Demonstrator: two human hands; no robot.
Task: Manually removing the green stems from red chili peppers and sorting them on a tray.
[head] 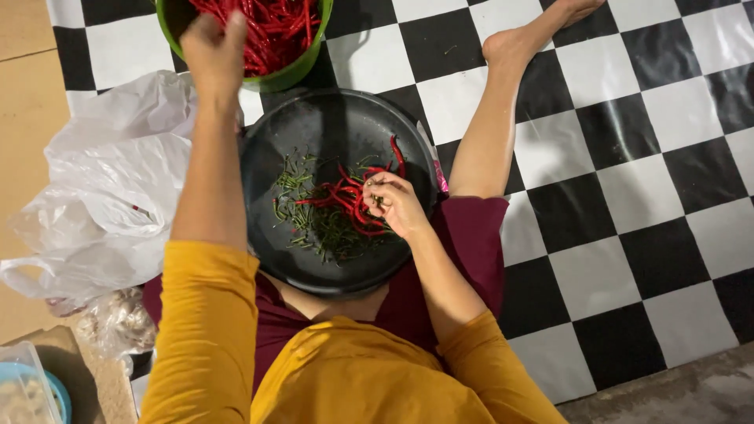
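Note:
A black round tray [314,126] rests on my lap, holding several red chillies [349,200] and a scatter of green stems [302,208]. My right hand [393,202] rests on the chilli pile with its fingers curled around something small and green, likely a stem. My left hand [214,49] is stretched out to the rim of a green bowl [294,74] filled with red chillies [271,27]. Its fingers are bunched together; what they hold is hidden from me.
A crumpled white plastic bag [110,180] lies to the left of the tray. A clear bag of pale bulbs [118,322] and a plastic container [27,389] sit at lower left. My bare leg [495,126] stretches across the black-and-white checkered mat [652,157].

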